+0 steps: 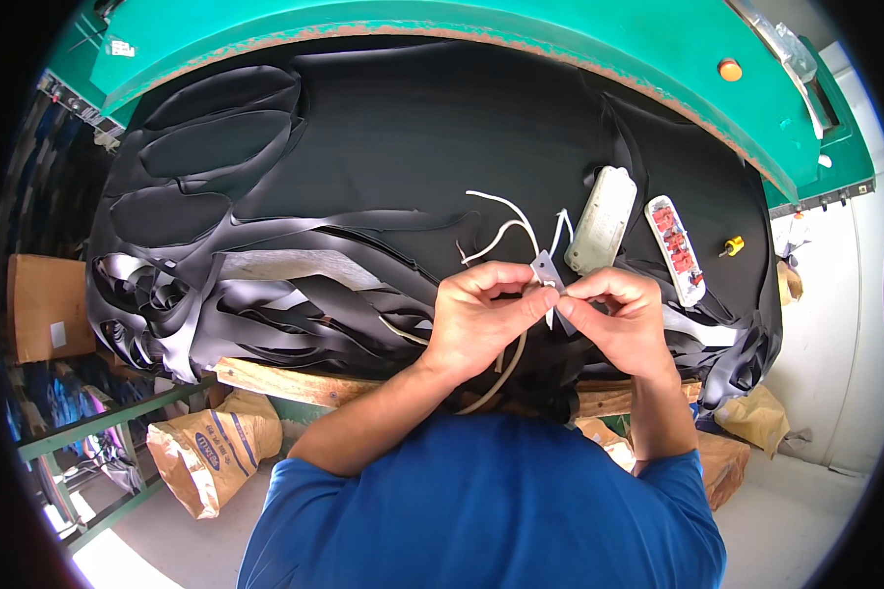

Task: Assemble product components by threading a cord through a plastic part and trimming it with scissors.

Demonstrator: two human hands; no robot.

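My left hand (476,316) and my right hand (621,316) meet over the black sheeting, thumbs and forefingers pinched close together. A flat grey strip (543,265) with a small hole sticks up between the fingertips and seems to lie in the right-hand pinch. My left fingers pinch a whitish cord (501,386), which hangs below them towards my body. Exactly where cord and strip touch is hidden by the fingers. Another loose piece of white cord (514,204) curls just beyond the hands. Right of it rests a long off-white cover (602,221).
An opened power strip (675,251) with red inner parts lies at the right, beside a small yellow-handled tool (731,245). Black sheeting (442,128) with cut strips covers the work surface. A green machine frame (599,39) arches behind. Paper sacks (216,452) stand below the wooden edge (295,383).
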